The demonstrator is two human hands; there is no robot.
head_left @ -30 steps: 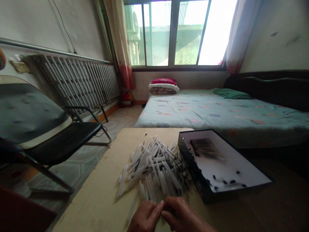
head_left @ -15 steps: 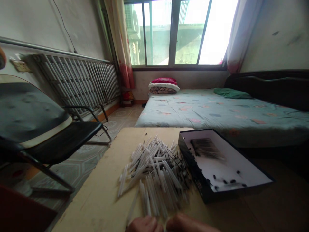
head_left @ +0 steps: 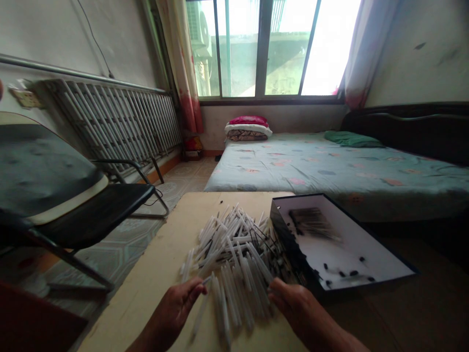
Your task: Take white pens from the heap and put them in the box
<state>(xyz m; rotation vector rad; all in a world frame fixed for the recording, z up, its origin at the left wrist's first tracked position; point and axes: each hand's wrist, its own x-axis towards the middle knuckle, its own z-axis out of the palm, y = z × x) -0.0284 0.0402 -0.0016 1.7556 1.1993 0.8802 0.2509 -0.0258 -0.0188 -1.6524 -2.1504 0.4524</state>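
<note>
A heap of slim white translucent tubes (head_left: 234, 288), mixed with thin black sticks (head_left: 280, 259), lies on the pale yellow table (head_left: 146, 288). My left hand (head_left: 179, 300) is at the heap's near left side, with thumb and fingers pinched. A short pale tip, like a tube end, shows at its fingertips. On the near right side, my right hand (head_left: 295, 300) is closed, its fingertips by the tubes. Whatever it holds, if anything, is hidden. A shallow box (head_left: 370, 234) with a white inside and dark rim holds a bundle of dark thin sticks (head_left: 313, 222) and several small black pieces (head_left: 353, 273).
Behind the table stands a bed (head_left: 293, 166) with folded bedding (head_left: 248, 128) on it. To the left are a black folding chair (head_left: 117, 205) and a metal slatted frame (head_left: 120, 122) along the wall. A small black speck (head_left: 221, 202) lies near the table's far edge.
Both hands were close together at the bottom edge. They have moved up and apart, my left hand to the left and my right hand to the right of the heap.
</note>
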